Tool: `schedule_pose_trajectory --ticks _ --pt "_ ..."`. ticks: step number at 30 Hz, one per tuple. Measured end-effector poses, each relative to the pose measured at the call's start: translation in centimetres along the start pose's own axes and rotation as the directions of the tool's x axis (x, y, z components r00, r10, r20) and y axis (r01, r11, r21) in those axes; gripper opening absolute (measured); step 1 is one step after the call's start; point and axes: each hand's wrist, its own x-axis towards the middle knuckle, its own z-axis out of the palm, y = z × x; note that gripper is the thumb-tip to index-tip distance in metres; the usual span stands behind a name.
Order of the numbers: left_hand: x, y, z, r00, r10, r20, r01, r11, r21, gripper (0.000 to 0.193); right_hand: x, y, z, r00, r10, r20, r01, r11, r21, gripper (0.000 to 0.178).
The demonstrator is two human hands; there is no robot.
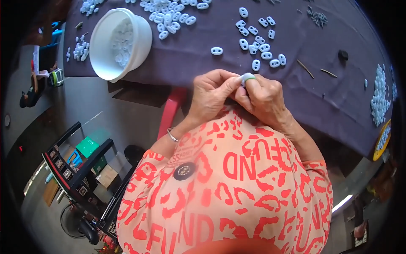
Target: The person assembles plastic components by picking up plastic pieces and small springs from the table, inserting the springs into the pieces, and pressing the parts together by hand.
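Both hands meet at the near edge of the table. My left hand (215, 89) is closed in a pinch, its thumb and index finger against a small whitish plastic piece (242, 80). From the other side my right hand (268, 96) grips the same piece with curled fingers. A whitish band with a green edge (249, 77) wraps a right fingertip. Most of the piece is hidden by the fingers. Just beyond lie several white oval two-holed plastic pieces (266, 55). One more white oval piece (216, 51) lies apart, to their left.
A white round tub (141, 42) with small translucent parts stands at the left table edge. Behind it is a heap of white two-holed pieces (169, 17). Dark screws (317, 17), two thin sticks (305, 68), a black lump (343, 55) and a pile of small white parts (379, 97) lie rightward.
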Motion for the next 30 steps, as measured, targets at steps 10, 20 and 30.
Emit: schedule_pose_trajectory --ticks 10,20,30 --pt "-0.3 -0.1 -0.4 0.999 -0.006 0.045 0.006 1.0 -0.004 0.01 -0.3 -0.4 0.2 0.998 0.015 -0.056 -0.014 1.0 0.024 0.015" --pt "0.0 2.5 -1.3 0.956 0.289 -0.039 -0.278 0.944 0.179 0.009 -0.3 1.5 -2.8 0.959 0.023 -0.283 -0.005 0.998 0.065 0.014" --pt "10.9 8.6 -5.4 0.497 0.863 0.09 -0.629 0.287 0.722 0.014 -0.1 2.5 -3.7 0.958 0.027 -0.285 -0.044 0.997 -0.056 0.009"
